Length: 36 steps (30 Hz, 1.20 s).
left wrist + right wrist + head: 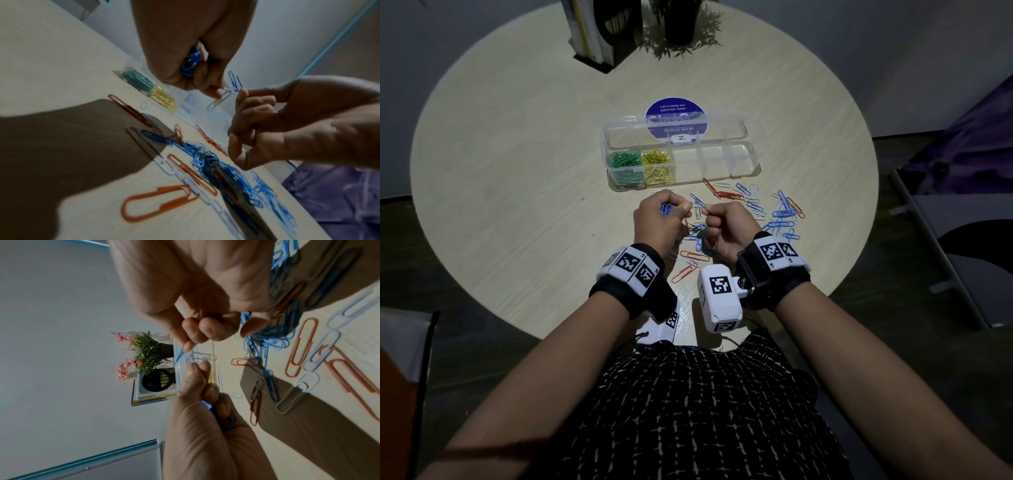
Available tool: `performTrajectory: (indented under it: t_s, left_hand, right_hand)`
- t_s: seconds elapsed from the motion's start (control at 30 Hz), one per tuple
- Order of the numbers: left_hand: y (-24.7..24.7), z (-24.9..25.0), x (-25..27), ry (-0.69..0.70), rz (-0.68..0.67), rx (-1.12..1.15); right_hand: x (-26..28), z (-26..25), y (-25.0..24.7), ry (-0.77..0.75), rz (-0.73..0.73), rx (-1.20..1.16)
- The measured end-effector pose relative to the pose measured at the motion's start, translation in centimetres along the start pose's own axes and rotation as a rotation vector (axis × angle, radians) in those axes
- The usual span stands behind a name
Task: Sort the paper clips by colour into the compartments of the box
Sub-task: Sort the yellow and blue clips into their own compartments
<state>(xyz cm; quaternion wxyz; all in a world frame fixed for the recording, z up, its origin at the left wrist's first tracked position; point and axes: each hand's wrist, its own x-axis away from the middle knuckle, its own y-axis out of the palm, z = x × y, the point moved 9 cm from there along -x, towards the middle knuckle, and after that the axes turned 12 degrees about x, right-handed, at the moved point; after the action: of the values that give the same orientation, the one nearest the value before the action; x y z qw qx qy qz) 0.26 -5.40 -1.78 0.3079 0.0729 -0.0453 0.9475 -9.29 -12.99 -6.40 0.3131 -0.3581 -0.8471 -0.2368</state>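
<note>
Round table (517, 144) carries a clear box (743, 161) near its middle, lid open, with green clips (624, 165) in the leftmost compartment, yellow clips (658, 163) in the next and the rest bare. Toward the near edge, above loose clips (780, 214), the left hand (659, 219) curls round blue clips (667, 209) while both hands pinch a linked pair (228, 91) between them, the right hand (729, 228) otherwise curled.

The bench (517, 171) is pale beige with a faint wood grain. The clear box (743, 161) at centre frame holds green clips (624, 164) and yellow clips (658, 163). Blue clips (780, 216), orange clips (724, 193) and white clips (755, 188) lie scattered below it. A round purple sticker (676, 108) carries white lettering. The wristbands (633, 267) are black with black-and-white square markers. The garment (688, 411) at the bottom is black, flecked white.
</note>
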Motion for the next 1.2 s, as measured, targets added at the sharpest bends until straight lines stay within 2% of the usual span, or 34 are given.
performTrajectory:
  t_s: [0.13,0.4,0.53,0.63,0.7,0.77,0.87,0.97,1.1,1.2]
  left_hand:
    - [-0.4,0.8,-0.1,0.109,0.047,-0.124]
    - [-1.3,0.1,-0.8,0.101,0.146,-0.086]
    - [-1.2,-3.1,-1.5,-0.155,0.110,0.104]
    - [-0.7,-5.7,-1.3,-0.360,0.072,0.332]
    - [-0.6,-6.5,-0.9,-0.482,0.067,0.501]
    - [-0.3,-7.2,-0.6,-0.609,0.048,0.667]
    - [0.9,-7.3,0.3,-0.769,-0.033,0.846]
    - [1.5,-7.0,1.1,-0.827,-0.037,0.944]
    - [0.6,-8.0,1.7,-0.877,-0.016,0.877]
    - [-0.6,-8.6,1.7,-0.892,0.001,0.840]
  right_hand:
    - [0.7,0.7,0.3,0.085,-0.056,-0.016]
    - [0.8,1.6,-0.4,0.163,-0.039,-0.073]
    - [0.4,2.2,-1.1,0.150,0.000,0.022]
    - [0.3,1.4,-2.1,0.065,0.091,0.126]
    - [0.7,-0.1,-2.7,-0.063,0.178,0.309]
    - [1.2,-2.2,-2.2,-0.260,0.223,0.570]
    - [1.7,-3.7,0.4,-0.467,0.171,0.864]
    - [1.8,-3.7,2.3,-0.516,0.109,1.005]
    - [1.5,-4.3,1.6,-0.518,0.160,0.955]
    - [1.0,-3.9,1.6,-0.501,0.185,1.093]
